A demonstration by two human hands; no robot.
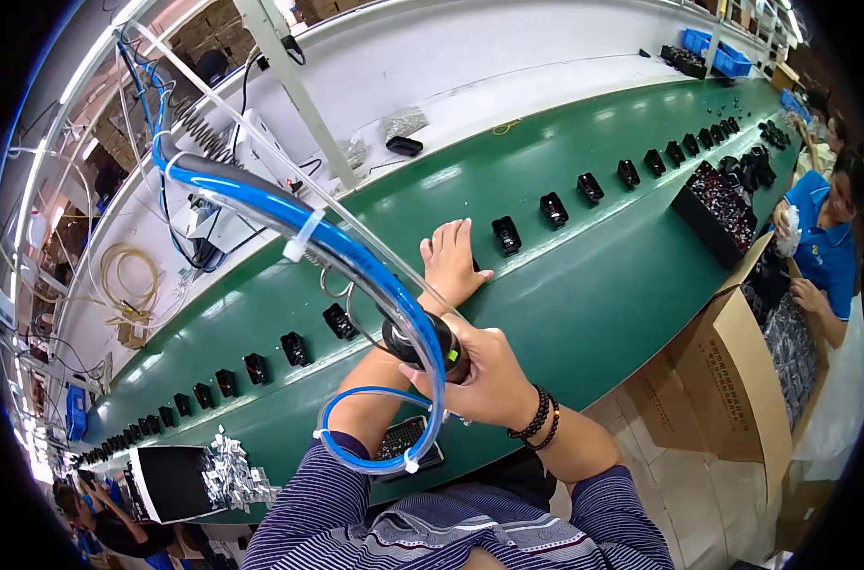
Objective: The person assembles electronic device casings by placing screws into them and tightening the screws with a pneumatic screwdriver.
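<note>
My right hand (494, 375) is wrapped round a black, cylindrical power screwdriver (456, 361) fed by a blue hose (356, 256). The tool's tip is hidden behind hand and hose. Farther forward, my left hand (451, 261) rests over the green belt with its fingers stretched out and thumb apart. Beside that thumb shows a sliver of a small black part (476, 266), mostly covered by the hand. Right of it stands a black plastic housing (506, 236); another black housing (339, 321) sits to the left of my wrists. A small tray of screws (408, 439) lies under my left forearm.
Several black housings line the green surface (584, 285) both ways. At left, a black box (173, 483) spills silvery pieces (237, 475). A black bin (712, 214) and a cardboard carton (712, 380) stand at right, near a person in a blue shirt (822, 247). A metal post (299, 90) rises behind.
</note>
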